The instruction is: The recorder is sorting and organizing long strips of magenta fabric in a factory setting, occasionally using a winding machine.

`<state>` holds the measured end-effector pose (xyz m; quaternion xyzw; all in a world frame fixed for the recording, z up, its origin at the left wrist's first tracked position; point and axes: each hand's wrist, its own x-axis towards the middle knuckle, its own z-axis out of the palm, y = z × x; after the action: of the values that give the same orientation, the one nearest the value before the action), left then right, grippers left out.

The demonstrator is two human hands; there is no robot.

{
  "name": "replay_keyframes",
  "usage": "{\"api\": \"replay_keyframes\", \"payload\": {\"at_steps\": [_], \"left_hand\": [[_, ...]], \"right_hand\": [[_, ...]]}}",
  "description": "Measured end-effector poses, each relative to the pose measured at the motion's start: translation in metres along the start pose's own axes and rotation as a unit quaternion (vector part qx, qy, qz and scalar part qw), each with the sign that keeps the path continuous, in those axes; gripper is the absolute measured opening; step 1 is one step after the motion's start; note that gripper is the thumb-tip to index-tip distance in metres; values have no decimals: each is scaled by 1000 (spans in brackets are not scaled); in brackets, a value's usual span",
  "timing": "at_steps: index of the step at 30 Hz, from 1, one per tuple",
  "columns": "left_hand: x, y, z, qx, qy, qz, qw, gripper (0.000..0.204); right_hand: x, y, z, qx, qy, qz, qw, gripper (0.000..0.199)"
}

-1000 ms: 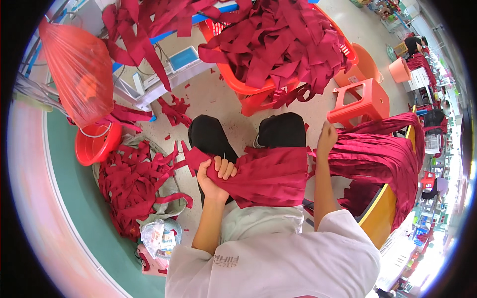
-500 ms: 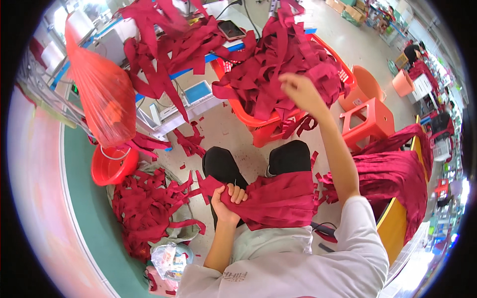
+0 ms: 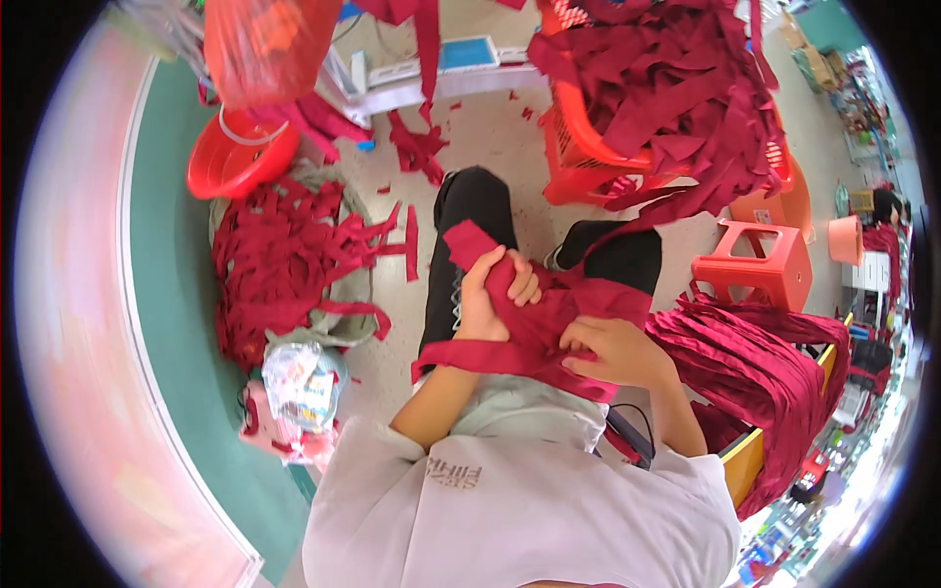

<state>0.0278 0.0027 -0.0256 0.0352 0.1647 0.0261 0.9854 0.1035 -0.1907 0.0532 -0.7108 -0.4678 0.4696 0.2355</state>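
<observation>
A bunch of dark red fabric strips (image 3: pixel 569 299) lies across my lap, over the black trouser legs. My left hand (image 3: pixel 498 292) is closed round the bunch near its left end, and a short end sticks out above the fist. One strip (image 3: pixel 446 355) drapes over my left forearm. My right hand (image 3: pixel 616 351) rests at the right part of the bunch with its fingers curled in on the cloth. Part of what those fingers pinch is hidden. From the lap, another strip runs up toward the red plastic basket (image 3: pixel 578 132), which is heaped with loose strips (image 3: pixel 667 83).
On the left floor, a pile of red strips (image 3: pixel 284 255) lies on greyish cloth, beside a red basin (image 3: pixel 230 162) and a hanging red plastic bag (image 3: pixel 265 54). At right stand a red stool (image 3: pixel 755 265) and a yellow-edged rack (image 3: pixel 742 465) draped with folded red fabric (image 3: pixel 755 377).
My right hand has come back from above the basket to the fabric on my lap. My left hand still grips the bunch. The view has tilted down, and a strip now crosses my left forearm.
</observation>
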Motion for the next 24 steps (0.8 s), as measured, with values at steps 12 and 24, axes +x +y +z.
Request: {"api": "replay_keyframes", "payload": {"at_steps": [12,24], "left_hand": [[12,0,-32,106,135,-62,983,24],[18,-8,-61,92,48,-73,992,25]], "right_hand": [[80,-79,52,-197,236,-107,946,45],[115,-94,32,-63,104,-113,986,18]]}}
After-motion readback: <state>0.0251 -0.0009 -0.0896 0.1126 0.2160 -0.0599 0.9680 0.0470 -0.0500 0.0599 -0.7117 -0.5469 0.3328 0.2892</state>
